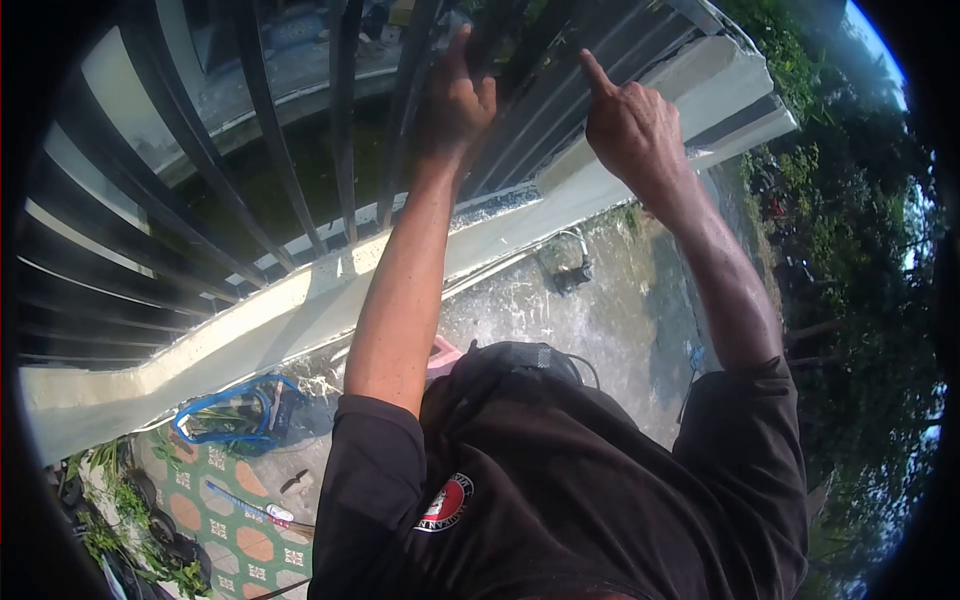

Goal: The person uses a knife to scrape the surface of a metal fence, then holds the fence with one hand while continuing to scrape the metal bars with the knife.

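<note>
My left hand (pixel 463 112) is raised in front of the dark metal bars of a fence (pixel 345 120). Its index finger stretches up along the bars, the thumb stands apart, and nothing shows in it. To the right, my right hand (pixel 637 125) points with a straight index finger toward the closely set slats (pixel 540 130), its other fingers curled and no object visible. Below both hands runs the pale concrete ledge (pixel 500 215) that the bars rise from.
A blue-rimmed object (pixel 225 410) lies on the ground below the ledge at left. Patterned green and orange tiles (pixel 225 545) hold a blue strip-like tool (pixel 245 500). A small dark object (pixel 570 278) rests on the concrete. Leafy trees (pixel 860 300) line the right side.
</note>
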